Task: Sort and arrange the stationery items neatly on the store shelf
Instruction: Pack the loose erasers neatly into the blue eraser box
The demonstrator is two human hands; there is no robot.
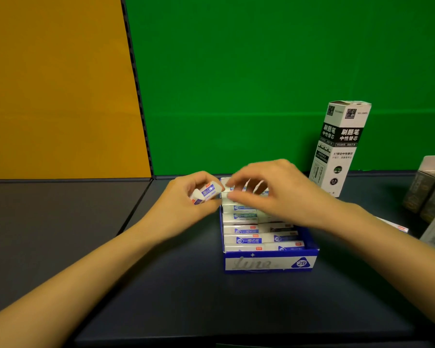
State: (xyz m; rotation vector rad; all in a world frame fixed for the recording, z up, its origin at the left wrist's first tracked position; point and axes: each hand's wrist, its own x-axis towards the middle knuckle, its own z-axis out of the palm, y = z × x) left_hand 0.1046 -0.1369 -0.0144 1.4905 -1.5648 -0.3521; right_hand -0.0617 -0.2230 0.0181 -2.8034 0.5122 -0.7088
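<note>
A blue and white display box [269, 263] marked 2B stands on the dark shelf [186, 297], filled with rows of white erasers [246, 240] in blue-printed sleeves. My left hand [183, 199] is just left of the box's far end and grips one loose eraser [207, 192] between thumb and fingers. My right hand [274, 189] hovers over the far rows of the box, blurred, fingers bent down onto the erasers there; whether it grips one is unclear.
A tall white and black pen-refill box [339, 146] stands upright behind the display box to the right. More packages [430, 189] crowd the right edge. A green back panel and an orange panel rise behind the shelf.
</note>
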